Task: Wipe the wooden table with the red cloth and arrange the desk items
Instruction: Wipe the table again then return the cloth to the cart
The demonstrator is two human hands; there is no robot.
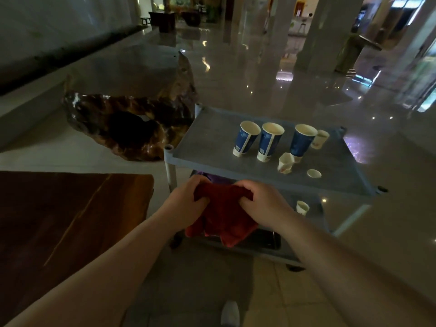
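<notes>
Head view: we see left hand [186, 201] and right hand [264, 204], each grip closed on the dark red crumpled cloth [224, 215]; its dangling corner may snag the grey plastic cart [207, 142].

1. Dim hall with a glossy pale floor [271, 74] mirroring scattered lights.
2. White pillars [313, 31] stand at the far right.
3. A gnarled root-wood table [132, 114] (dark, lacquered) sits left, below a pale wall [59, 22].

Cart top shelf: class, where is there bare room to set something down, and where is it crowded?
The cart's top shelf is bare across its left half, from the left rim to the nearest tall blue paper cup. The right half is crowded with blue cups and small white cups.
</notes>
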